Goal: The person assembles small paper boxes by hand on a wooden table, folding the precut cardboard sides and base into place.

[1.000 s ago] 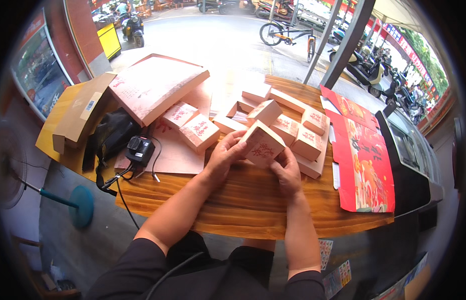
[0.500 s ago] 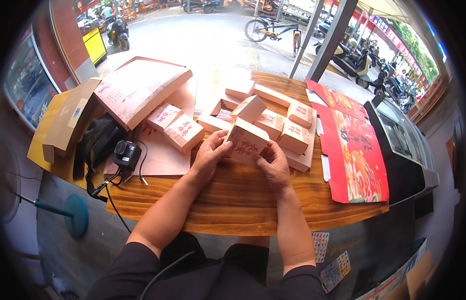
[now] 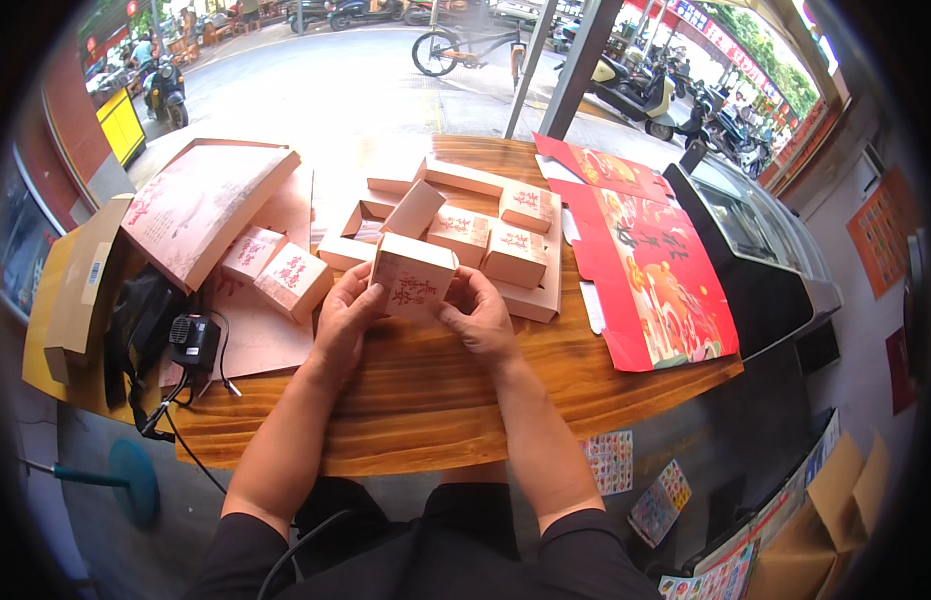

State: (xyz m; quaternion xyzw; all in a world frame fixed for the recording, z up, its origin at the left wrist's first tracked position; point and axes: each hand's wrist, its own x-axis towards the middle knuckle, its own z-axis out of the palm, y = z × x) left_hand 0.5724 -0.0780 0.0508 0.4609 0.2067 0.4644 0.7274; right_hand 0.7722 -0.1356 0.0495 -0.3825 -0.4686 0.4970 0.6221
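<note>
Your left hand (image 3: 347, 315) and right hand (image 3: 477, 317) are both closed on one small pink box (image 3: 415, 280), gripping it by opposite sides just above the near half of the wooden table (image 3: 435, 410). Its printed face tilts up toward you; holding it at both sides probably keeps it steady and leaves that face clear of your thumbs. Your other fingers go behind the box, so how they press there, and whether anything is inside, you cannot tell. Just beyond it lies a shallow pink tray (image 3: 533, 300), with small boxes sitting along its right side, likely so its walls keep them together, and a tilted box (image 3: 413, 210) leaning near its left part; the boxes cover much of the tray's floor. To the left, two more boxes (image 3: 293, 280) stand against a large pink lid (image 3: 200, 205), which hides part of the pink sheet under them. Farther left, a black adapter (image 3: 193, 340) with cables rests by a dark bag whose shape is hard to make out, next to a brown carton (image 3: 85, 285). On the right, a red printed sheet (image 3: 650, 270) lies flat. Glare washes out the table's far edge, and the dark lens rim cuts off the teal fan base's surroundings at left.
</note>
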